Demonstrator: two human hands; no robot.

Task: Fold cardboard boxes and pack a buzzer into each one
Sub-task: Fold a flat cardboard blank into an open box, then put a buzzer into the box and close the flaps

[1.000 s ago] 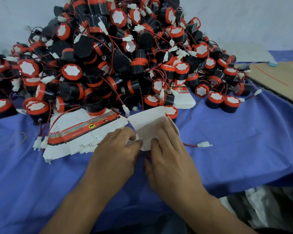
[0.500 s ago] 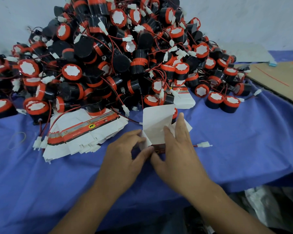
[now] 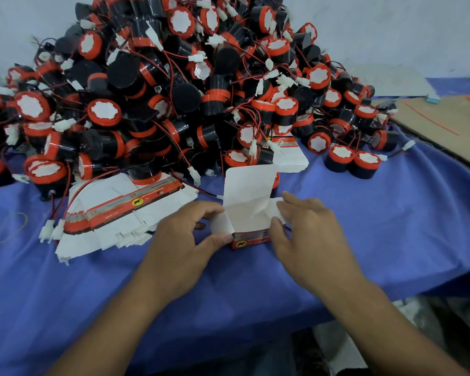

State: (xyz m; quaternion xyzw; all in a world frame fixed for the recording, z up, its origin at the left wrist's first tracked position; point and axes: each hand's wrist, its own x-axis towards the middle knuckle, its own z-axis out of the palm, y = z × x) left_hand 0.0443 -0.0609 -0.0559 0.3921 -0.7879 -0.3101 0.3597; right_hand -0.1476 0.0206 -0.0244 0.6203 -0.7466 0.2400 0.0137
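Note:
A small cardboard box (image 3: 248, 213), white inside with a red printed front, stands opened up on the blue cloth, its lid flap upright. My left hand (image 3: 185, 240) pinches its left side flap between thumb and fingers. My right hand (image 3: 307, 229) grips the right side, thumb on the front wall and fingers on the right flap. A big heap of black and red buzzers (image 3: 174, 90) with red wires rises just behind the box. A stack of flat unfolded boxes (image 3: 114, 218) lies to the left of my left hand.
Blue cloth (image 3: 391, 226) covers the table, whose front edge runs close under my forearms. Two loose buzzers (image 3: 350, 161) sit at right. A brown cardboard sheet (image 3: 445, 123) lies at the far right. A second flat box stack (image 3: 291, 156) lies behind the box.
The flat white blank has been opened into a standing box shape with its lid up. Both hands shifted from pressing on the flat blank to holding its side flaps.

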